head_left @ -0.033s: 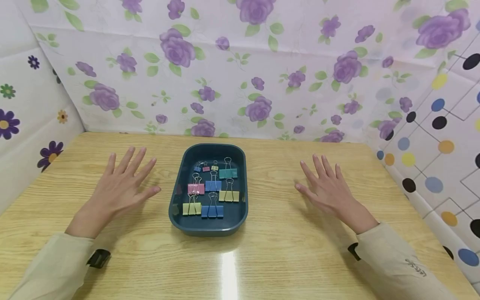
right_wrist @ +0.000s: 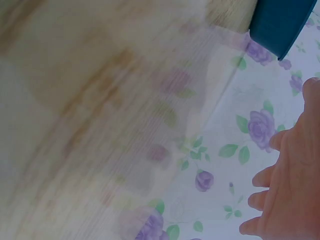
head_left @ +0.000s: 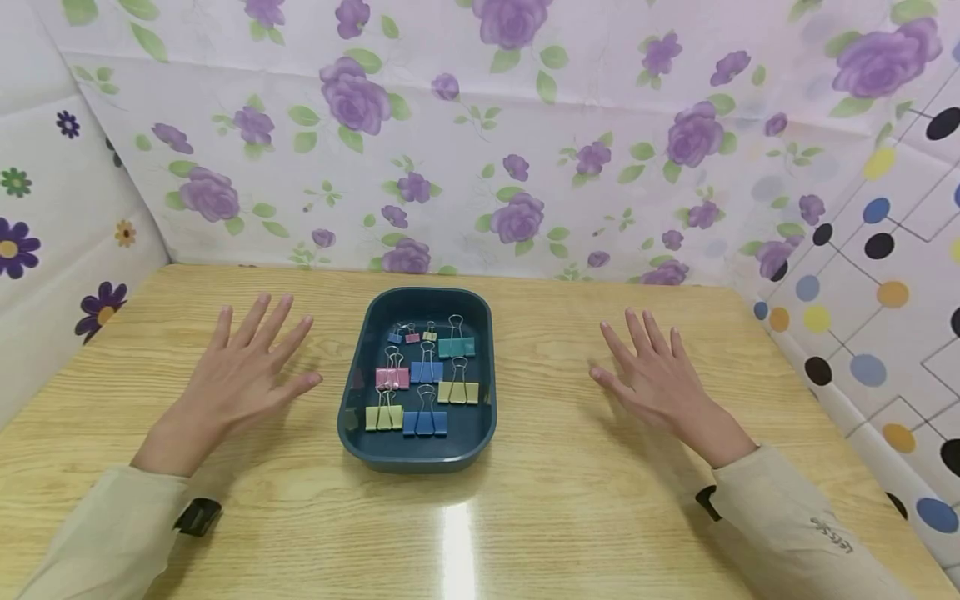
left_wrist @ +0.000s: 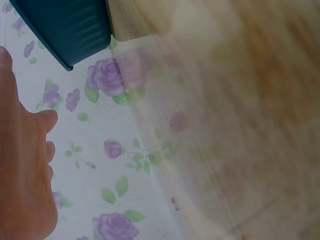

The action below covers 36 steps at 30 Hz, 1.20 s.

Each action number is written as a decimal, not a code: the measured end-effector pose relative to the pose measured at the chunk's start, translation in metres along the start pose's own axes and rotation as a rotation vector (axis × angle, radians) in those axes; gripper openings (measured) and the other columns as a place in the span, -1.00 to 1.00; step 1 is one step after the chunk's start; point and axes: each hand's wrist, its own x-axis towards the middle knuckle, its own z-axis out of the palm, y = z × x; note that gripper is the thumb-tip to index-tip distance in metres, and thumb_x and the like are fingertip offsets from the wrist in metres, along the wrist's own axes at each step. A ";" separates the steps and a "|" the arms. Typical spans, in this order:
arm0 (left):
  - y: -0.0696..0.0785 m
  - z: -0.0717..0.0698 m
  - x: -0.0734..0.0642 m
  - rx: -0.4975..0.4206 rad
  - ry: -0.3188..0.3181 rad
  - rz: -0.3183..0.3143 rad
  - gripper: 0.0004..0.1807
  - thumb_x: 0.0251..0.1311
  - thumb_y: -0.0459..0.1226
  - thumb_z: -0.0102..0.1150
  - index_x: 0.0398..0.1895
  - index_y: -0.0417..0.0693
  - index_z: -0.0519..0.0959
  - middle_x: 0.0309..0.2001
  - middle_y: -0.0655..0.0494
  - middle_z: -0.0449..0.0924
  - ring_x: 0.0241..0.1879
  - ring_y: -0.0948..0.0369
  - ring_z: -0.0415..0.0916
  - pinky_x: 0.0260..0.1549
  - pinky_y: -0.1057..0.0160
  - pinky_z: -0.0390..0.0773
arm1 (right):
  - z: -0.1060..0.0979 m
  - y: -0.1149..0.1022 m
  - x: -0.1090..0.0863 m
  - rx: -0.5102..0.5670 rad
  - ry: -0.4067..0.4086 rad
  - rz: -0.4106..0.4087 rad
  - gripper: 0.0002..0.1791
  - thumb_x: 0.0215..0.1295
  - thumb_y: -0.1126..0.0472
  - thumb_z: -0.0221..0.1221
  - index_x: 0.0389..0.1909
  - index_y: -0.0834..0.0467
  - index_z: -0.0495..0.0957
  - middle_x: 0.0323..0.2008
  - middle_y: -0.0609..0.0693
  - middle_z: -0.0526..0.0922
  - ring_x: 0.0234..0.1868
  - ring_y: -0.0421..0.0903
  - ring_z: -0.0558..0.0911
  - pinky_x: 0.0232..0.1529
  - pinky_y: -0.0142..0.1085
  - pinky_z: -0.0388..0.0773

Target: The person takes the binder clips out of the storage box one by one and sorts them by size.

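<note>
A dark teal tray (head_left: 420, 463) stands on the table, with several binder clips lying inside. Three tiny ones are at its far end: blue (head_left: 394, 337), pink (head_left: 412, 338) and yellow (head_left: 429, 337). Larger ones are a teal clip (head_left: 457, 347), a pink clip (head_left: 392, 378), a blue clip (head_left: 426, 372), a yellow clip (head_left: 458, 392), a yellow-green clip (head_left: 384, 418) and a big blue clip (head_left: 425, 424). Left of the tray my left hand (head_left: 243, 375) has its fingers spread, holding nothing. My right hand (head_left: 660, 385), fingers also extended, is to the tray's right, apart from it.
The wooden table (head_left: 555, 517) meets a purple-flowered cloth (head_left: 450, 133) at the back. A flower-print cloth (head_left: 52, 200) borders the left side, a dotted cloth (head_left: 855, 308) the right. Both wrist views catch the tray's outer side (left_wrist: 75, 30) near the top edge.
</note>
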 end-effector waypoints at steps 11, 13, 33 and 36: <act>0.002 -0.002 0.003 0.015 -0.010 -0.001 -0.10 0.28 0.34 -0.22 0.42 -0.17 0.25 0.48 -0.23 -0.06 0.48 -0.10 -0.35 0.33 -0.25 -0.40 | 0.003 -0.001 0.001 -0.047 0.056 -0.026 -0.17 0.41 -0.32 -0.14 0.49 0.15 0.07 0.45 0.38 -0.09 0.45 0.33 -0.16 0.30 0.34 -0.26; 0.002 -0.002 0.004 0.020 -0.008 0.005 -0.09 0.27 0.34 -0.22 0.42 -0.17 0.26 0.47 -0.23 -0.06 0.47 -0.11 -0.33 0.33 -0.26 -0.40 | 0.003 0.000 0.000 -0.066 0.074 -0.034 -0.17 0.41 -0.32 -0.14 0.48 0.15 0.10 0.44 0.38 -0.07 0.45 0.33 -0.14 0.30 0.35 -0.23; 0.034 -0.013 0.036 -0.557 -0.120 -0.152 -0.38 0.51 -0.07 -0.19 0.38 -0.42 0.19 0.32 -0.41 0.21 0.27 -0.28 0.21 0.22 -0.24 0.20 | 0.002 -0.010 0.007 0.040 -0.008 -0.070 -0.22 0.49 -0.17 -0.12 0.50 0.24 -0.04 0.46 0.38 -0.17 0.45 0.32 -0.15 0.32 0.29 -0.11; 0.038 -0.009 0.043 -0.654 -0.105 -0.222 -0.43 0.49 -0.14 -0.14 0.34 -0.44 0.25 0.25 -0.40 0.33 0.18 -0.26 0.35 0.12 -0.21 0.36 | 0.002 -0.015 0.008 0.096 0.025 -0.099 -0.22 0.48 -0.12 -0.05 0.50 0.25 -0.02 0.46 0.37 -0.10 0.43 0.32 -0.03 0.31 0.25 0.02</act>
